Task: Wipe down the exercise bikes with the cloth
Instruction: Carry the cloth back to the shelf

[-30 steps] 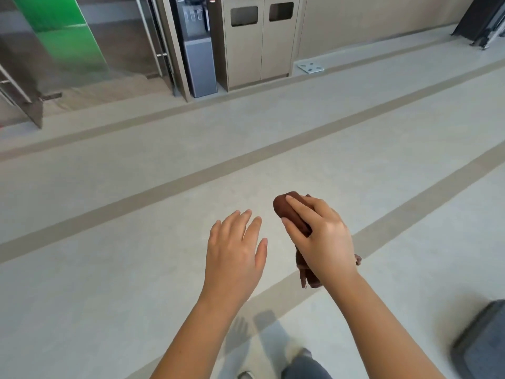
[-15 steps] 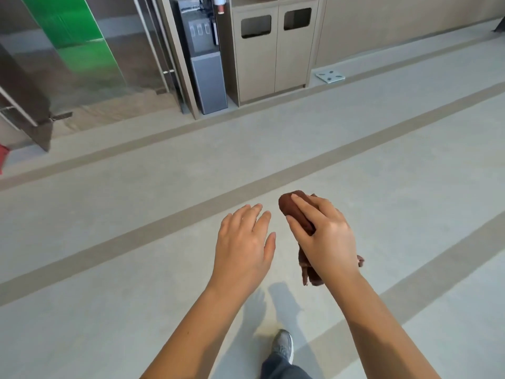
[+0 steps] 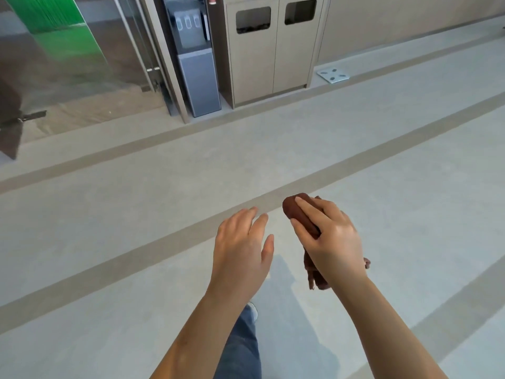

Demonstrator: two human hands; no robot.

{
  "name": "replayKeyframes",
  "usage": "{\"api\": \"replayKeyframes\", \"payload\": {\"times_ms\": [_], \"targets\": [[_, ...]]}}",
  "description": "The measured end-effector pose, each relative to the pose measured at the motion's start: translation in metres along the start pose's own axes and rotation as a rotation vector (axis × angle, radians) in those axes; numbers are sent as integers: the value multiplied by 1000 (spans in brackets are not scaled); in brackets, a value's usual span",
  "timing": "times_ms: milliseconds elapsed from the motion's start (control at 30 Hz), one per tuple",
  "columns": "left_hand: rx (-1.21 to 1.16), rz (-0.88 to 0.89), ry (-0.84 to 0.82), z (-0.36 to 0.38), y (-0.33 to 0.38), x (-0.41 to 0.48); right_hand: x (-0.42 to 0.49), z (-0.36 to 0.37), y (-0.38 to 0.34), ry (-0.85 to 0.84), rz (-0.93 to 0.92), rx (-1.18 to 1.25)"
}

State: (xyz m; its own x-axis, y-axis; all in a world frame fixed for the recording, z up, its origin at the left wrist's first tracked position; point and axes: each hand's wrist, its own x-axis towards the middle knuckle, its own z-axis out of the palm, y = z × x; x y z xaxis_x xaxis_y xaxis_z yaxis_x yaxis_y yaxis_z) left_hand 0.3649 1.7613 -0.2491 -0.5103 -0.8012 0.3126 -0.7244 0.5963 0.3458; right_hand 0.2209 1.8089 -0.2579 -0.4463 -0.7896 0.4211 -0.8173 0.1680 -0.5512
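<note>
I've walked nearer the water dispenser [image 3: 195,64], no bike reached yet; my right hand [image 3: 332,242] grips the brown cloth [image 3: 296,212], left hand [image 3: 240,247] spread, empty.

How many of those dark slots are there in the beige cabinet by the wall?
2. The left slot sits high in the left door of the beige cabinet; the right slot sits high in its right door. Nothing blocks the cabinet front, so none seems hidden.

A water dispenser [image 3: 195,64] is set left of a waste bin [image 3: 273,64]. A cloth [image 3: 296,212] is held in the right hand [image 3: 333,242].
</note>
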Motion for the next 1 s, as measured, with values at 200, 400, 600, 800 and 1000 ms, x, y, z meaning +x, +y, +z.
{"api": "replayKeyframes", "payload": {"times_ms": [200, 400, 600, 800, 1000], "targets": [[-36, -5, 16, 22, -63, 133, 135, 64, 2, -3, -38, -49], [-21, -9, 112, 26, -133, 261, 268, 135, -17, -17, -123, -32], [-12, -54, 50, 39, -172, 354, 355, 189, -6, 0, -74, -10], [14, -41, 25, 70, -208, 455, 463, 246, 12, -14, -75, 15], [58, 12, 74, 107, -226, 610, 604, 293, 41, 41, -126, 72]]}}
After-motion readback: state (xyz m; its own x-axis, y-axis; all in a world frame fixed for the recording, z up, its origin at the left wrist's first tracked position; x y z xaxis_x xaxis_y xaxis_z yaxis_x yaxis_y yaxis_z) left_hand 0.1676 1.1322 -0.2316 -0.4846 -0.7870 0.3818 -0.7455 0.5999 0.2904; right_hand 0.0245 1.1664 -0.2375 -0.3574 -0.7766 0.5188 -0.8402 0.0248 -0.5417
